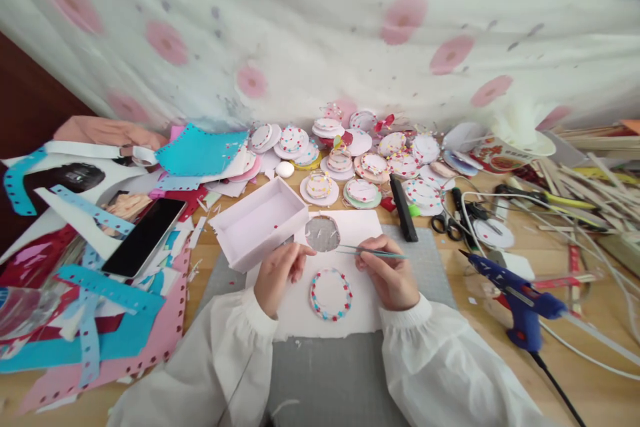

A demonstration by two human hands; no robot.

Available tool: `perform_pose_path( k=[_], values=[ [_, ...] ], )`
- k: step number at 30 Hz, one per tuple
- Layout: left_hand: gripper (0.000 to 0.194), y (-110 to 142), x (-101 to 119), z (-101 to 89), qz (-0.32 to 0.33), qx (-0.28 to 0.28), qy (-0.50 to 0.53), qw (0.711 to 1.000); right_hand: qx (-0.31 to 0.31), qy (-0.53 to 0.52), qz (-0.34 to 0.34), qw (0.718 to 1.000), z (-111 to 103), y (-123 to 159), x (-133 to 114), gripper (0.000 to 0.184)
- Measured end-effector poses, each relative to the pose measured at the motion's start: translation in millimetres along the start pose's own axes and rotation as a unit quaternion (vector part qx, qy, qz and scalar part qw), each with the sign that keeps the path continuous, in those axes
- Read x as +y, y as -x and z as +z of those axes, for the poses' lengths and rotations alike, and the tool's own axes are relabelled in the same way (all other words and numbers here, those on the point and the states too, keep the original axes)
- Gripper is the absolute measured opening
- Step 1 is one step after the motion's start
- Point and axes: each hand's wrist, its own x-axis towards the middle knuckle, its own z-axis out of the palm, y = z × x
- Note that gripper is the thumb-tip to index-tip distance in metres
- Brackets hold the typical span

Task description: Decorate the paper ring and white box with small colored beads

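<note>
In my right hand (387,271) I grip pale green tweezers (383,253), their tips directed left over a white sheet (295,320). My left hand (283,275) hovers at the sheet's left side, index finger reaching toward the tips and the other fingers curled; anything small between them cannot be made out. Between both hands lies a round white piece ringed with red and blue bits (331,295). Above it, a roundish opening (323,233) in the sheet shows grey. A white open box (263,223) stands behind my left hand, with a tiny red bit inside.
A grey cutting mat (330,380) lies beneath. Decorated paper discs (363,192) crowd the back. Coloured paper scraps (115,320) and a phone (145,237) cover the left. On the right are a black bar (404,208), scissors (447,225), a blue glue gun (520,297), cables and wooden sticks.
</note>
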Motion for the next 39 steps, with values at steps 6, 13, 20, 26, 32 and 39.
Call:
perform_pose_path(
  k=[6, 13, 20, 26, 32, 39],
  values=[
    [0.056, -6, 15, -9.2, -0.185, 0.015, 0.339, 0.922, 0.023, 0.039, -0.015, 0.999, -4, -2, 4, 0.019],
    [0.029, 10, 5, -7.2, -0.189, 0.009, 0.399, 0.897, 0.072, 0.156, -0.056, 0.984, -14, -14, -19, 0.019],
    [0.021, 15, -2, -3.7, -0.195, 0.014, 0.401, 0.895, -0.031, 0.298, -0.169, 0.939, 26, -17, -58, 0.013],
    [0.021, 15, -3, -3.3, -0.198, 0.018, 0.393, 0.898, -0.159, 0.398, -0.241, 0.871, 67, -25, -36, 0.005],
    [0.019, 16, -5, -2.9, -0.203, 0.023, 0.400, 0.893, -0.197, 0.505, -0.247, 0.803, 85, -47, -10, 0.008],
    [0.020, 16, -5, -3.4, -0.208, 0.022, 0.405, 0.890, -0.182, 0.510, -0.239, 0.806, 91, -51, -9, 0.007]
  ],
)
